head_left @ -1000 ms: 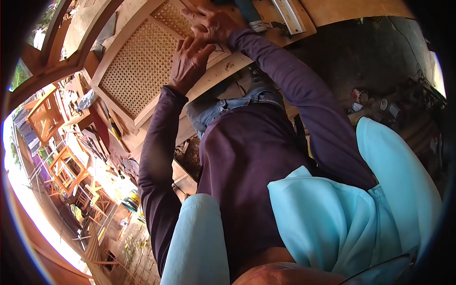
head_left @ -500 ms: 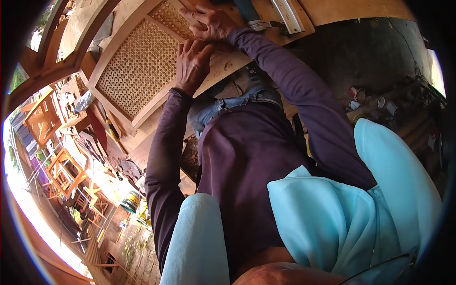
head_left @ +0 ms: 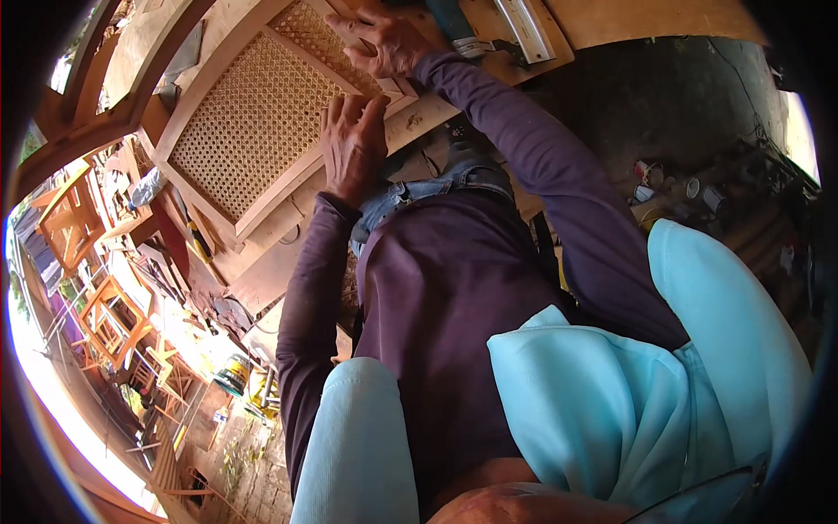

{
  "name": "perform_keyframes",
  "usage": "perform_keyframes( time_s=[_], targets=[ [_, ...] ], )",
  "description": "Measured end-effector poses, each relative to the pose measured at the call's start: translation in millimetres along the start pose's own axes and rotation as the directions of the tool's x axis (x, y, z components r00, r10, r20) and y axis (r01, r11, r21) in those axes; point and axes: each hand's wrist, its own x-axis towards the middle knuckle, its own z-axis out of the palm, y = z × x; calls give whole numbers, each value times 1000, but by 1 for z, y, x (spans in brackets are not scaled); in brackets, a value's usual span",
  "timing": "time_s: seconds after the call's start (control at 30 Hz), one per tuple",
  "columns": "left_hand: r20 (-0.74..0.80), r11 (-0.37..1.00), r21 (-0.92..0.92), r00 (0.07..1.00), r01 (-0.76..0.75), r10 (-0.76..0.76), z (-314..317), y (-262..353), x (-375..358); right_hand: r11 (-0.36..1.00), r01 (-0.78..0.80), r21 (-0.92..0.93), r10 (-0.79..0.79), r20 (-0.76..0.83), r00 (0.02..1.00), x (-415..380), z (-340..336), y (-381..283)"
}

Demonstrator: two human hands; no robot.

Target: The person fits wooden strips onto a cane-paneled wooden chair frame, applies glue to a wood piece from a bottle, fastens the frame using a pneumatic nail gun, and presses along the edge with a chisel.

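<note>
A wooden frame with woven cane panels lies at the upper left, crossed by a thin wooden bar. My left hand is at the frame's near rail, its fingers bent over the wood and its fingertips partly hidden. Farther up, my right hand rests over the smaller cane section, thumb and fingers apart, with nothing visible gripped in it.
Curved wooden parts stand at the upper left. A metal level or rail lies on the work surface beside a dark blue tool. Chair frames and a bucket are at lower left. Cans sit at right.
My left hand has moved slightly down and away from my right hand, uncovering more of the frame's corner. My right hand has shifted little. The whole view has moved slightly.
</note>
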Motion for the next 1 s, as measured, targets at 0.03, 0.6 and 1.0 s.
perform_keyframes(
  time_s=[0.03, 0.6, 1.0],
  targets=[
    [-2, 1000, 1, 1000, 8, -8, -3, 10, -9, 1000, -7, -11, 7, 3, 1000, -1, 1, -2],
    [99, 980, 115, 980, 162, -173, 28, 34, -28, 996, -37, 75, 28, 123, 992, 3, -62, -43],
    [73, 967, 59, 965, 249, -253, 27, 38, -24, 995, 18, -100, -9, 94, 996, 6, -69, -50]
  ],
)
